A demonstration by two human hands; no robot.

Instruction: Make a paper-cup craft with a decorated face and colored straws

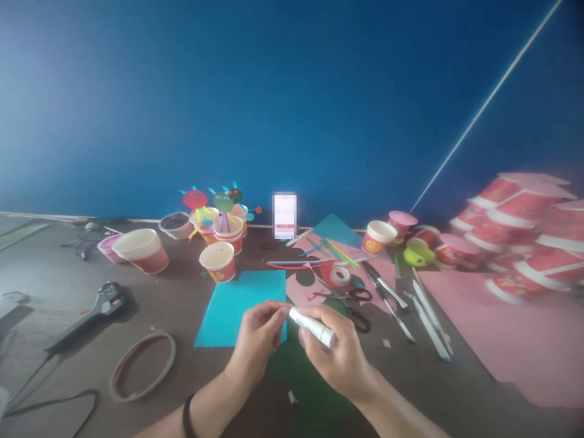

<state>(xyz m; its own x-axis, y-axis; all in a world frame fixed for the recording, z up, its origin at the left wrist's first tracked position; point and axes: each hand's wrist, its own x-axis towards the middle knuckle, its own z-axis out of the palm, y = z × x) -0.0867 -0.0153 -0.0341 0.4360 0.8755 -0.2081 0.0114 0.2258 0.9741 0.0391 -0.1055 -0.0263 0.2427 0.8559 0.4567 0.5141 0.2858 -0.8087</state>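
A white tube (314,327), slanting down to the right, is held in my right hand (335,350) between thumb and fingers. My left hand (259,337) is pinched at the tube's upper left tip; whatever lies between its fingertips is too small to make out. Beneath and behind my left hand lies a bright blue paper sheet (246,298). Dark green paper (314,395) lies under my right hand. Black-handled scissors (358,295) rest just beyond the hands, by a white tape roll (340,275) and pink paper with a cut-out hole.
Red and white cups (218,261) stand at the back left, some with paper figures. Stacked cups (524,231) rise at the right behind a large pink sheet (497,334). A black corded tool (86,316) and a ring-shaped band (143,365) lie left. Knives and strips lie right of centre.
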